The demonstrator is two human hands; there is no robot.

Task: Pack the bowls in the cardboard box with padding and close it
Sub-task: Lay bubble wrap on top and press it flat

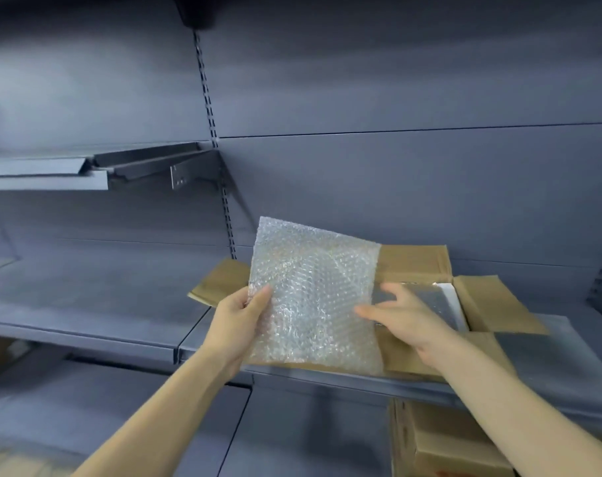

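Head view, read from left to right. At the left of the frame I see only grey shelving, with a shelf bracket (186, 170) in the upper left. Left of centre, my left hand (241, 315) pinches the left edge of a sheet of bubble wrap (313, 290), thumb on the near face and fingers hidden behind it; the sheet stands tilted above the left part of the open cardboard box (416, 259), which rests on the shelf (86, 325) at centre right with its flaps folded outward. Right of centre, my right hand (399, 315) is spread with fingers nearly straight, its fingertips reaching toward the right edge of the sheet; motion blur keeps me from telling whether they touch it. Just beyond that hand, inside the box, lies something flat, grey and white (437, 301); I cannot identify it, and no bowls are visible, so their position cannot be told. A second box (440, 442) sits below the shelf at lower right. I judge the padding step to be in hand. The risks: the sheet, held at one edge only, may fold or slip when lowered, leaving parts of the box unpadded; and a downward push could shift the box, whose near flap overhangs the shelf edge.
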